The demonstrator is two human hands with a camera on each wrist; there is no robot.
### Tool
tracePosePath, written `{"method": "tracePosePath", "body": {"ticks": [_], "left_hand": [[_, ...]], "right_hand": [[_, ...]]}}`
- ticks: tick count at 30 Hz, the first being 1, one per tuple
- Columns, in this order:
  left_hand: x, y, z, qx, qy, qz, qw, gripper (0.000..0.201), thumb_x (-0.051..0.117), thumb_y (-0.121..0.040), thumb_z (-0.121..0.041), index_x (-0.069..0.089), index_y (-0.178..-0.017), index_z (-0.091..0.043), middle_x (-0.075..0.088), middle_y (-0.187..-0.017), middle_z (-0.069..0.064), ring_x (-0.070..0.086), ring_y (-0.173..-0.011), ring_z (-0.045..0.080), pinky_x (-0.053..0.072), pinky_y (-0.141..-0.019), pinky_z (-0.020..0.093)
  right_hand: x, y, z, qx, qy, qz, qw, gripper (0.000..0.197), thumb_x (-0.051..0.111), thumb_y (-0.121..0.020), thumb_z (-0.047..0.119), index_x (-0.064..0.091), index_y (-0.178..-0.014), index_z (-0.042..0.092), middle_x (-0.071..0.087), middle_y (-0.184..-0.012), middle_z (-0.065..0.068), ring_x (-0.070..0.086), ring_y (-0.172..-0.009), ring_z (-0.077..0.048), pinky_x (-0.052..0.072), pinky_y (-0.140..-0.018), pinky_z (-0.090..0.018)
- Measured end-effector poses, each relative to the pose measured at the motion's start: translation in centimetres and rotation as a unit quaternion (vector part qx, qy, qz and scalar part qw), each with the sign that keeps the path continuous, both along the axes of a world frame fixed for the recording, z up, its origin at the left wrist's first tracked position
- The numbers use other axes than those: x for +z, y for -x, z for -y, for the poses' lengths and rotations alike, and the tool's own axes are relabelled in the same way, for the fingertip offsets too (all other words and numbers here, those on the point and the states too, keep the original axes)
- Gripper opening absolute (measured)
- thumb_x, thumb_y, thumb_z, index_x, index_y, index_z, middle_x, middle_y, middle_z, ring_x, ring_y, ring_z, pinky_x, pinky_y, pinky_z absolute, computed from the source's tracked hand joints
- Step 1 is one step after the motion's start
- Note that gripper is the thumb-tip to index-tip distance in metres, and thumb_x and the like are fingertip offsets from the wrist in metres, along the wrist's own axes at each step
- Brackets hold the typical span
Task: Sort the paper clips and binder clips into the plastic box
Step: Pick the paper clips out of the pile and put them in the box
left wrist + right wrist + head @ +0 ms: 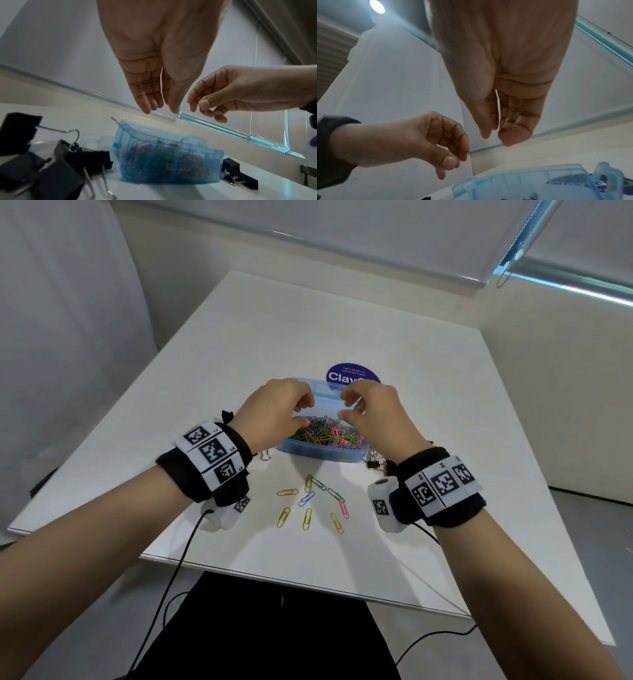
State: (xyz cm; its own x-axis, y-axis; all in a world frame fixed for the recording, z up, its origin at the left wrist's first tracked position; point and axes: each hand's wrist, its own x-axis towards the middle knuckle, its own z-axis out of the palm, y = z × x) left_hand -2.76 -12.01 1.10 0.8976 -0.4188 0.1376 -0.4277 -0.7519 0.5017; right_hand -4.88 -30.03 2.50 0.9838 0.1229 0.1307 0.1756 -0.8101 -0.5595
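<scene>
A blue see-through plastic box (322,455) stands mid-table with its lid (325,390) tipped back. It holds a heap of coloured paper clips (325,433). Both hands hover over it. My left hand (303,414) hangs with loosely curled fingers and grips nothing; in the left wrist view the left hand (161,109) points down above the box (171,162). My right hand (344,407) is likewise relaxed and empty, as the right hand (496,138) shows above the box (522,181). Several loose paper clips (308,501) lie in front of the box.
Black binder clips lie left of the box (263,455) and right of it (378,463); they appear large in the left wrist view (56,169). A round purple sticker (352,374) sits behind the lid. The white table's near edge (308,583) is close to my body.
</scene>
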Motion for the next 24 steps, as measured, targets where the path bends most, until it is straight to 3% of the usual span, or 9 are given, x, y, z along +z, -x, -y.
{"method": "tracePosePath", "body": {"ticks": [3, 5, 8, 10, 13, 16, 19, 21, 24], "left_hand": [[0.4, 0.8, -0.5, -0.006, -0.031, 0.000, 0.999, 0.011, 0.070, -0.078, -0.019, 0.065, -0.087, -0.014, 0.066, -0.088, 0.003, 0.063, -0.084, 0.021, 0.052, -0.075, 0.035], [0.5, 1.8, -0.6, -0.037, -0.094, -0.034, 0.994, 0.011, 0.072, -0.076, -0.023, 0.066, -0.081, -0.015, 0.067, -0.081, 0.001, 0.063, -0.080, 0.021, 0.051, -0.069, 0.033], [-0.7, 3.3, -0.4, -0.099, -0.226, -0.099, 0.964, 0.020, 0.075, -0.071, -0.027, 0.065, -0.082, -0.013, 0.062, -0.077, 0.001, 0.060, -0.074, 0.022, 0.044, -0.060, 0.029], [-1.9, 4.1, -0.5, -0.113, -0.282, -0.113, 0.946, 0.024, 0.075, -0.069, -0.028, 0.062, -0.079, -0.011, 0.061, -0.078, 0.005, 0.058, -0.071, 0.025, 0.041, -0.058, 0.029], [-3.0, 4.4, -0.5, -0.115, -0.276, -0.112, 0.948, 0.017, 0.073, -0.073, -0.020, 0.067, -0.083, -0.008, 0.068, -0.088, 0.009, 0.064, -0.081, 0.028, 0.042, -0.060, 0.028], [-3.2, 4.3, -0.5, -0.131, -0.261, -0.111, 0.950, 0.003, 0.068, -0.077, -0.010, 0.066, -0.075, -0.011, 0.070, -0.082, 0.007, 0.062, -0.075, 0.024, 0.037, -0.060, 0.025], [-3.1, 4.2, -0.6, -0.142, -0.258, -0.101, 0.950, 0.019, 0.063, -0.077, -0.006, 0.056, -0.064, -0.017, 0.058, -0.066, 0.001, 0.050, -0.063, 0.019, 0.032, -0.049, 0.024], [-2.9, 4.3, -0.5, -0.152, -0.248, -0.086, 0.953, 0.022, 0.058, -0.076, -0.004, 0.053, -0.060, -0.018, 0.052, -0.060, -0.002, 0.047, -0.060, 0.019, 0.030, -0.047, 0.023], [-2.9, 4.3, -0.5, -0.157, -0.210, -0.080, 0.962, 0.017, 0.054, -0.075, -0.001, 0.060, -0.065, -0.014, 0.059, -0.064, 0.000, 0.048, -0.061, 0.017, 0.032, -0.050, 0.021]], "right_hand": [[-0.5, 0.9, 0.0, 0.009, 0.039, -0.014, 0.999, 0.013, 0.060, -0.082, 0.001, 0.068, -0.092, 0.005, 0.061, -0.082, -0.003, 0.054, -0.074, -0.016, 0.042, -0.069, -0.024], [-1.4, 1.7, -0.3, 0.032, 0.077, -0.072, 0.994, 0.014, 0.057, -0.079, -0.003, 0.068, -0.082, 0.005, 0.065, -0.079, -0.007, 0.058, -0.073, -0.021, 0.043, -0.066, -0.025], [-3.0, 2.9, -1.1, 0.071, 0.152, -0.155, 0.974, 0.006, 0.066, -0.077, 0.001, 0.063, -0.080, 0.005, 0.064, -0.084, -0.010, 0.058, -0.076, -0.025, 0.043, -0.063, -0.029], [-4.0, 3.5, -1.5, 0.083, 0.196, -0.174, 0.961, 0.015, 0.071, -0.075, 0.006, 0.055, -0.077, 0.007, 0.059, -0.084, -0.010, 0.055, -0.075, -0.026, 0.040, -0.059, -0.030], [-5.2, 4.0, -1.8, 0.089, 0.212, -0.182, 0.956, 0.024, 0.069, -0.076, 0.005, 0.046, -0.075, 0.010, 0.061, -0.088, -0.014, 0.059, -0.082, -0.031, 0.049, -0.068, -0.037], [-5.8, 3.9, -1.8, 0.094, 0.205, -0.184, 0.957, 0.034, 0.061, -0.080, -0.002, 0.037, -0.062, 0.013, 0.064, -0.092, -0.019, 0.064, -0.088, -0.034, 0.054, -0.076, -0.044], [-6.0, 3.9, -1.6, 0.100, 0.203, -0.180, 0.957, 0.038, 0.053, -0.082, -0.004, 0.032, -0.058, 0.017, 0.063, -0.093, -0.020, 0.063, -0.088, -0.035, 0.052, -0.073, -0.042], [-6.3, 4.1, -1.6, 0.102, 0.207, -0.178, 0.957, 0.035, 0.050, -0.082, -0.005, 0.034, -0.059, 0.016, 0.063, -0.092, -0.020, 0.062, -0.087, -0.035, 0.049, -0.069, -0.040], [-6.2, 4.3, -1.6, 0.112, 0.190, -0.156, 0.963, 0.015, 0.048, -0.080, -0.008, 0.051, -0.068, 0.001, 0.064, -0.087, -0.022, 0.061, -0.081, -0.035, 0.048, -0.067, -0.040]]}}
